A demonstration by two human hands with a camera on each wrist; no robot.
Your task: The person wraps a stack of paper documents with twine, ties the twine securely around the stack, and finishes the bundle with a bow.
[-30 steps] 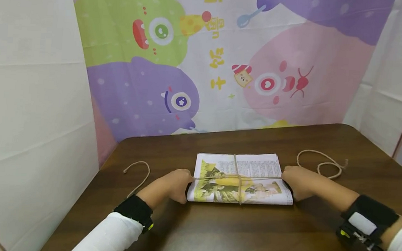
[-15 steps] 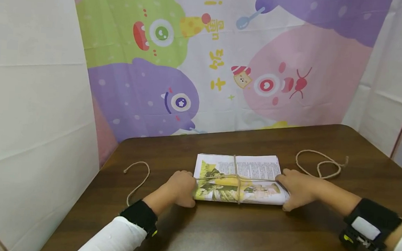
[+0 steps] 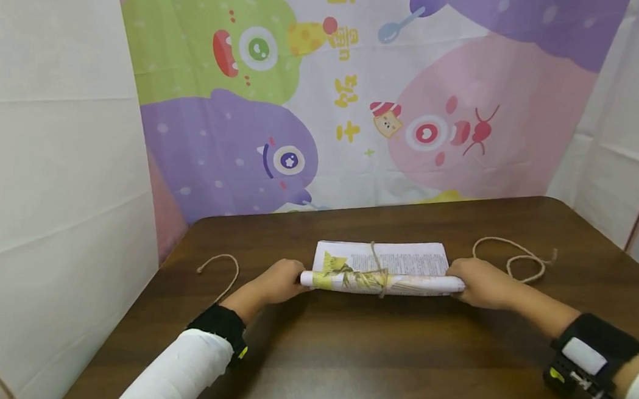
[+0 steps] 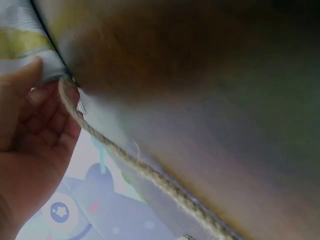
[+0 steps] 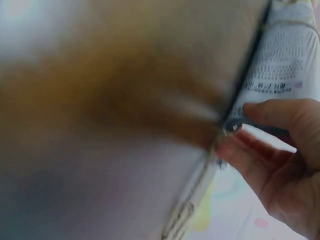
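A folded newspaper bundle [image 3: 342, 280], crossed by beige twine [image 3: 384, 284], lies mid-table in the head view. Its near edge is raised into a rounded fold that covers part of the printed top. My left hand [image 3: 281, 281] grips the bundle's left end. In the left wrist view, its thumb lies on the paper [image 4: 20, 47], fingers below, and a strand of twine [image 4: 150, 172] runs over the fingers. At the other end, my right hand [image 3: 484, 284] pinches the bundle; the right wrist view shows thumb and fingers at the paper's corner [image 5: 280, 65].
Loose twine ends curl on the brown table [image 3: 364, 361]: a short tail [image 3: 228, 258] at left, a larger loop [image 3: 514, 241] at right. A cartoon-printed cloth [image 3: 342, 182] hangs behind the table, and a white sheet [image 3: 50, 207] hangs at the left.
The bundle first shifts slightly, lying flat with both hands at its ends. Now its near edge is lifted and curled away from me, and both hands have moved up with it.
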